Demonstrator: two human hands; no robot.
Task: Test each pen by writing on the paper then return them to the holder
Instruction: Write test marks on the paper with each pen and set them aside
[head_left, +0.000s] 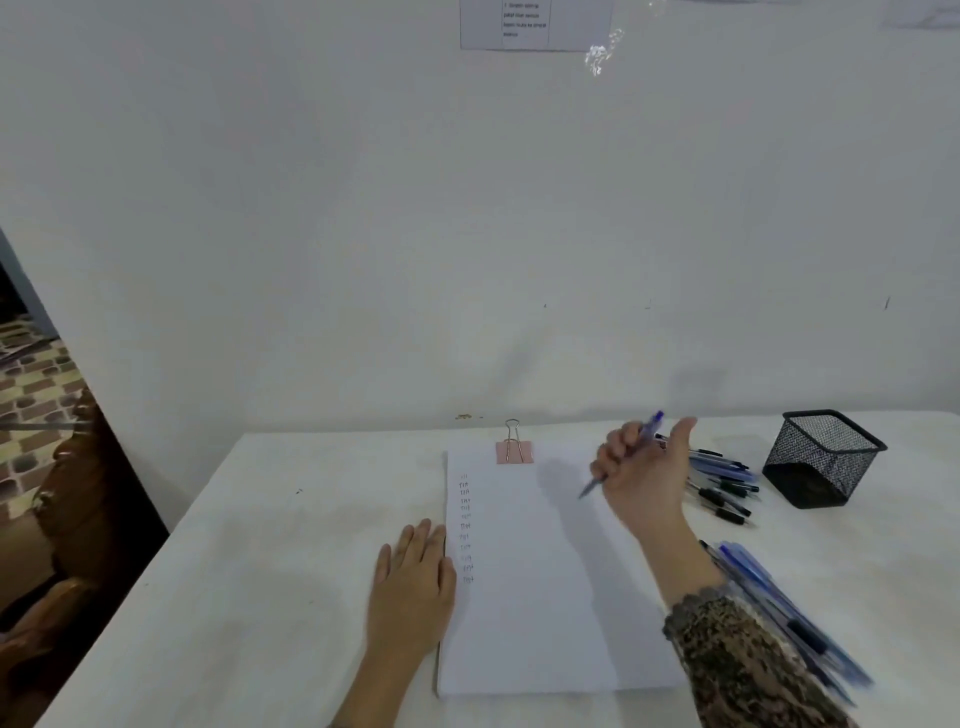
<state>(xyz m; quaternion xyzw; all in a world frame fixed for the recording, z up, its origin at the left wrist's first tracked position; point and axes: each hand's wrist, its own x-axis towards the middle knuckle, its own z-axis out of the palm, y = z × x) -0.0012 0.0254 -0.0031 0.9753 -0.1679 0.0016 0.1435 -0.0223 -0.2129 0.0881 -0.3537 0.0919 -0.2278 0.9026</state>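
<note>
the white table (260, 545) carries a long paper (540, 597), its long axis running away from the person, with a column of small marks down its left side. right of it lie the near pens (779, 608) (blurred) by the right sleeve and the far pens (727, 486) beside the holder (826, 460), which stands upright, well apart from the paper. the left hand (413, 582) lies flat, fingers straight and together, at the paper's left edge. the right hand (644, 478) curls its fingers round a blue pen (595, 486), thumb stuck out, over the paper's upper right. the pen slants, tip down-left toward the paper, blue end toward the wall. a pink clip (514, 451) grips the paper's top edge.
</note>
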